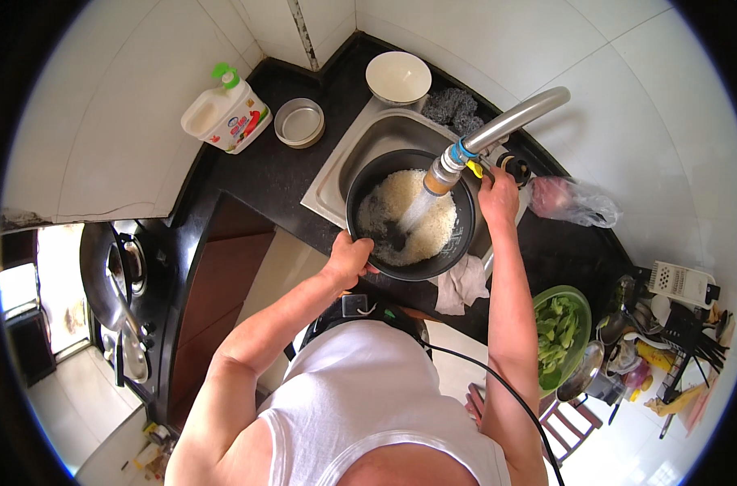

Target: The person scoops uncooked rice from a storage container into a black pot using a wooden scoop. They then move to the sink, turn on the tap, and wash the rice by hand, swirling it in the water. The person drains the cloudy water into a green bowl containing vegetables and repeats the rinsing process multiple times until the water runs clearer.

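My left hand (351,258) grips the near left rim of a dark inner cooking pot (357,209), held over the stainless steel sink (368,130). White rice grains (438,225) lie inside, and water runs onto them from the faucet (514,121). Beside the faucet's joint, my right hand (500,195) has its fingers at the tap's handle, close to a yellow tag (475,169); the fingertips are partly hidden, so its hold is unclear. A pale cloth (461,287) hangs over the counter's front edge, just below the pot.
Behind the sink stand a white bowl (398,77) and dark scouring mesh (453,109). To the left are a detergent jug (228,118) and a round tin (299,121). A bagged item (572,200), a green basin of leaves (560,340) and crowded utensils are at right; a wok (104,273) is far left.
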A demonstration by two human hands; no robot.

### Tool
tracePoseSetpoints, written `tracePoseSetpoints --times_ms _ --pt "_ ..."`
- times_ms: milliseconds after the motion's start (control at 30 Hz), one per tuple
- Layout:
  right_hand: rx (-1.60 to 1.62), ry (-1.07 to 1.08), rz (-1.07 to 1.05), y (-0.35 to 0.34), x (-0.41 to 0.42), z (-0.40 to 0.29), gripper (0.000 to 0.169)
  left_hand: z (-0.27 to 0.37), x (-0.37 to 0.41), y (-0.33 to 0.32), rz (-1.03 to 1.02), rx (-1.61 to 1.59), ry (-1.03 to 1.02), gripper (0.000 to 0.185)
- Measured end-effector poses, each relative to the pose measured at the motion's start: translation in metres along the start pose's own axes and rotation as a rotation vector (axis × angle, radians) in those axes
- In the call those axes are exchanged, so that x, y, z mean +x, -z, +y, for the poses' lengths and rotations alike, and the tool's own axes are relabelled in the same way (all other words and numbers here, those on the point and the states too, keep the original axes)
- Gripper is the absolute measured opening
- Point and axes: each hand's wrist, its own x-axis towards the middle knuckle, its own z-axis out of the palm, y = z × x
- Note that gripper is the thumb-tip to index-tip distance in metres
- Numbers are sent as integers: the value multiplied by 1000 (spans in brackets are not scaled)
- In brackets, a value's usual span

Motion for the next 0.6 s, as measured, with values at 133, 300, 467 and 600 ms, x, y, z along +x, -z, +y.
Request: tracePoseSetpoints --times_ms 133,300,467,600 --pt "89 73 66 11 -17 -1 21 1 -3 0 20 15 10 13" --pt "142 28 -10 31 -42 -26 13 -5 -1 4 67 -1 14 13" --pt "87 66 -93 42 -67 -48 17 4 -10 6 35 10 42 13" --pt "-10 71 -138 35 -80 -54 31 1 0 25 -2 66 49 15"
